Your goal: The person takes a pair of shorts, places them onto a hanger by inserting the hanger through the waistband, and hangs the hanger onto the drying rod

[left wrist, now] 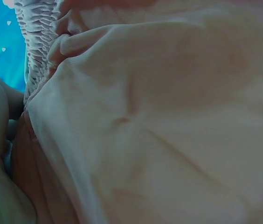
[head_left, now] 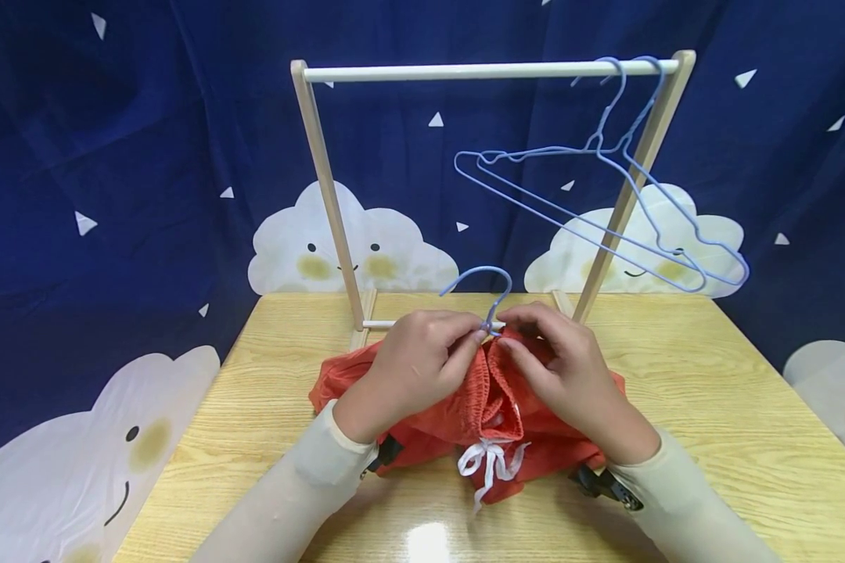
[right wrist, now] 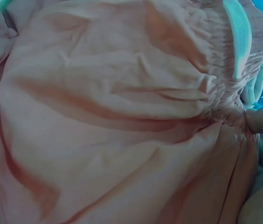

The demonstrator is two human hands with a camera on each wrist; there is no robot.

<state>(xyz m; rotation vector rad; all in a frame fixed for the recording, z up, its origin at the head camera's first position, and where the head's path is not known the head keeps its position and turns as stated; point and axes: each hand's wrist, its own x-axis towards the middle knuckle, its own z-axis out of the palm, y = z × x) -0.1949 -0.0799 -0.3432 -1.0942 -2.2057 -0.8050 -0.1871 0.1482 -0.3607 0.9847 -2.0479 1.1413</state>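
Red shorts with a gathered elastic waistband and a white drawstring bow are bunched over the table. A blue wire clothes hanger shows only its hook and neck; its lower part is hidden by the shorts and fingers. My left hand pinches the hanger's neck between thumb and forefinger, close against the waistband. On the other side, my right hand pinches the waistband's far edge beside the neck. Both wrist views are filled by the shorts' fabric, with the right thumb against the waistband.
Behind the shorts a wooden rack with a white rail stands on the wooden table. Two blue hangers hang at the rail's right end. A dark blue curtain with clouds and white triangles hangs behind.
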